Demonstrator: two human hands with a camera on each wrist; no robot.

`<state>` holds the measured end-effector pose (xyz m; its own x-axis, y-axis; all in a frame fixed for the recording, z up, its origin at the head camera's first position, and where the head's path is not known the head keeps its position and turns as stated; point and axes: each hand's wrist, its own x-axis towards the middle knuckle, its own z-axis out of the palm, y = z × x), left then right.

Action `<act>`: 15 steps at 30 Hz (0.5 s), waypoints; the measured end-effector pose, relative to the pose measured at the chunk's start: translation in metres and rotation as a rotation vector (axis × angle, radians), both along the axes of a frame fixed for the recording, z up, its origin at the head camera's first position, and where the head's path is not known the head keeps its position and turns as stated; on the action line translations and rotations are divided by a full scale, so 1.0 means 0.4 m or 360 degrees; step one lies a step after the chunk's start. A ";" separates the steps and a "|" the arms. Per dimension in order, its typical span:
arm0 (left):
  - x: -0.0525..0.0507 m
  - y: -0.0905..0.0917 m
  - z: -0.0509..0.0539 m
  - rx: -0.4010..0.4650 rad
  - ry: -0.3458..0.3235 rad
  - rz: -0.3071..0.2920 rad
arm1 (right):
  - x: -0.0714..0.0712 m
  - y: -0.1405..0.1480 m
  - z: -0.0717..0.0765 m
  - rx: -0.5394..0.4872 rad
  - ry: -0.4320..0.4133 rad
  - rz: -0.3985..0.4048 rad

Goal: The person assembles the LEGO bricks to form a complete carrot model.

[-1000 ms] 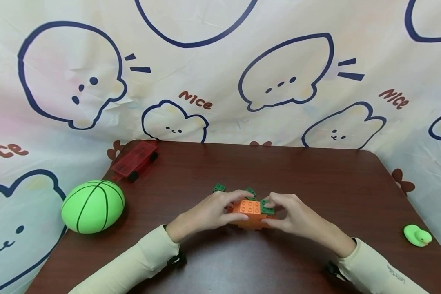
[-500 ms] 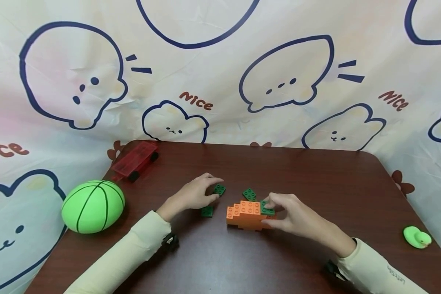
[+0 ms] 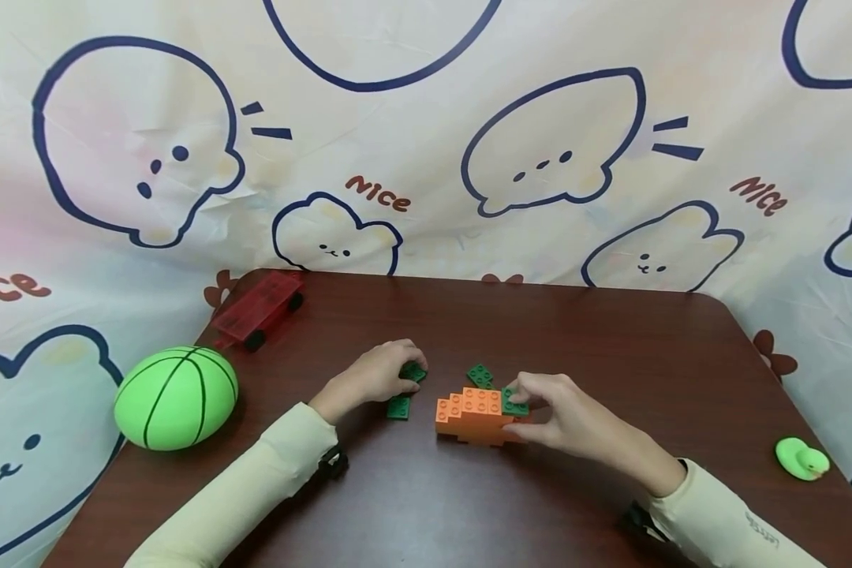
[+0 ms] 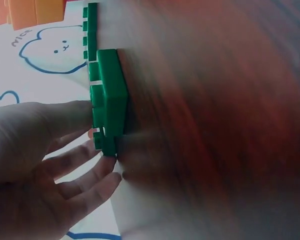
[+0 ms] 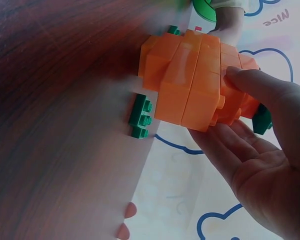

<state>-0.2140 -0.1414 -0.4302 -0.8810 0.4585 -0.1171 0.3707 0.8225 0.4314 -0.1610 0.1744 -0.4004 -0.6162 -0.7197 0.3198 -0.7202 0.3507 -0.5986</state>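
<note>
An orange brick build point(image 3: 476, 418), stepped at its left end, carries a green brick point(image 3: 514, 402) at its right end. My right hand point(image 3: 571, 410) grips this build by that end, thumb on the near side and fingers on the far side. To the left, my left hand point(image 3: 372, 375) pinches a small studded green brick point(image 3: 415, 371), partly hidden by the fingers. Another green brick point(image 3: 398, 408) lies just in front of that hand, large in the left wrist view. Behind the orange build are loose green bricks point(image 3: 480, 375).
A green ball point(image 3: 176, 398) marked like a basketball sits at the table's left edge. Behind it stands a see-through red toy car point(image 3: 259, 310). A green rubber duck point(image 3: 801, 458) is near the right edge. A printed cloth point(image 3: 440, 142) hangs behind the brown table point(image 3: 596, 331).
My left hand has let go of the orange build, moved left and taken hold of a green brick. The right hand has stayed on the build.
</note>
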 end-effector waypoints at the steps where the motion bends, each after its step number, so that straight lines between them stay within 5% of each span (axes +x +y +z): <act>1: -0.001 0.002 0.001 0.0011 -0.0004 0.0000 | 0.000 0.000 0.001 0.0000 -0.0001 -0.0003; 10: -0.004 -0.006 0.013 0.0301 -0.0058 0.0114 | -0.003 -0.001 0.002 0.0011 0.0005 -0.0005; 15: 0.018 0.001 0.056 0.0661 -0.0086 -0.0071 | -0.005 0.002 0.002 0.0016 -0.0007 0.0005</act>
